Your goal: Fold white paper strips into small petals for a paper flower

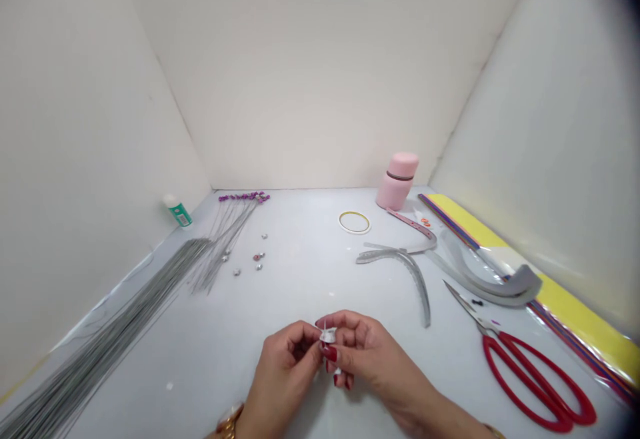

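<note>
Near the front middle of the white table, my left hand and my right hand meet at the fingertips. Between them is a small white piece with a thin pale tip sticking up. My right thumb and index finger, with dark red nails, pinch it, and my left fingertips are closed against its left side. Another bit of white shows below, by the curled fingers of my right hand. The exact shape of the piece is partly hidden by my fingers.
Grey wires and purple-tipped stems lie left, near small silver pieces and a glue stick. A tape ring, pink bottle, grey strips, red-handled scissors and yellow sheets lie right.
</note>
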